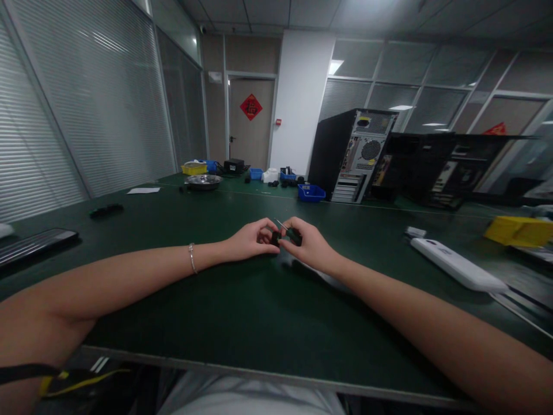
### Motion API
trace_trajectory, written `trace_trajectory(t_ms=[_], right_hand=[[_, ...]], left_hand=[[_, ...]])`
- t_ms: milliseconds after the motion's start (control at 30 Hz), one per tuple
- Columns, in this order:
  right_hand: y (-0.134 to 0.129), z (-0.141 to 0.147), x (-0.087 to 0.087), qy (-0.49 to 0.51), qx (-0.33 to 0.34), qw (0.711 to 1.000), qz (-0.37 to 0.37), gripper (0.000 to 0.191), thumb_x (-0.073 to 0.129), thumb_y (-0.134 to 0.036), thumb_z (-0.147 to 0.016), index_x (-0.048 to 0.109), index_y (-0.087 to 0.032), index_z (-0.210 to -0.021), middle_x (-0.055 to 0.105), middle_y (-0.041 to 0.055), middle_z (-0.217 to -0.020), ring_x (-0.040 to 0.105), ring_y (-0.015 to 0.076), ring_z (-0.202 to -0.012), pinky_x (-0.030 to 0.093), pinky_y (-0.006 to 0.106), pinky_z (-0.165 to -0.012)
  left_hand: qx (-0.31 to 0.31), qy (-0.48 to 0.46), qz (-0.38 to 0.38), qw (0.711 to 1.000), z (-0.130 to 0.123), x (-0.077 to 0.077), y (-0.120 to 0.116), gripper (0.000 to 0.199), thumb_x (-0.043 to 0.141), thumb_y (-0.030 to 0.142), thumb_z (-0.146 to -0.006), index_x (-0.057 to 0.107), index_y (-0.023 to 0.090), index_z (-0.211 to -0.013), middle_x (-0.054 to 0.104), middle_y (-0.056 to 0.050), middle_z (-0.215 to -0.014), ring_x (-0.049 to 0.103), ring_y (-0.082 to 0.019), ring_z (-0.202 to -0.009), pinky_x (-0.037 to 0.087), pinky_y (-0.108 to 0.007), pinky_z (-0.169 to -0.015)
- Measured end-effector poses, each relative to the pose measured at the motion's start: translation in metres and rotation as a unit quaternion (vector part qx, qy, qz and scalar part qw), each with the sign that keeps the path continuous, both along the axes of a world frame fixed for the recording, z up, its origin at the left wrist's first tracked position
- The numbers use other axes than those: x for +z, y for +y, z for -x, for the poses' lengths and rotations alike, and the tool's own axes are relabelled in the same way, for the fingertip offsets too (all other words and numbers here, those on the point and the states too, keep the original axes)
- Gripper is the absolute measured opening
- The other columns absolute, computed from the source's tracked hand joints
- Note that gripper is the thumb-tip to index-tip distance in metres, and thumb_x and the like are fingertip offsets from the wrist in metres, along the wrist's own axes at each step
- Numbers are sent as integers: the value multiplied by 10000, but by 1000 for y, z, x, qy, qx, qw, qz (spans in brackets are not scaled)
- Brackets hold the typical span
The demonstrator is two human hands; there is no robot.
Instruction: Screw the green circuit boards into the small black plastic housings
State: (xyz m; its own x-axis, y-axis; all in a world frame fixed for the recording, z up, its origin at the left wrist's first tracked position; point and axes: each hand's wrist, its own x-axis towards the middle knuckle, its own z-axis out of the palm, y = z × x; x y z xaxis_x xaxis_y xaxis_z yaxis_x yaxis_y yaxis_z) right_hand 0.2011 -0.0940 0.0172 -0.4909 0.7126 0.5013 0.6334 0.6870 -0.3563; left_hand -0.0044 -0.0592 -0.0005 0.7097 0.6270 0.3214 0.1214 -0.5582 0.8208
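Near the middle of the green tabletop, my left hand pinches a small black part between thumb and fingers. My right hand meets it from the right, its fingers closed round a small screwdriver with a dark handle. The thin metal shaft points up and to the left, above the black part. Right thumb and fingertips come close to the part; whether they touch it cannot be told. Under the right hand lies something pale, mostly hidden by hand and forearm.
A white power strip and a yellow bin lie right. Computer cases stand at the back right, beside a blue bin. A metal bowl sits back left; a black keyboard-like object lies left.
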Motion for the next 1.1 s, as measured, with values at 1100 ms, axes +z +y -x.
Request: trace_trajectory(t_ms=[1100], right_hand=[[-1, 12, -16, 91, 29, 993, -65, 114, 580, -232, -921, 605, -161, -1007, 615, 57, -1089, 597, 209, -987, 495, 397, -844]], left_hand=[[95, -156, 164, 969, -3, -4, 28, 249, 703, 192, -802, 629, 106, -1024, 699, -80, -944, 661, -192, -888, 515, -363, -847]])
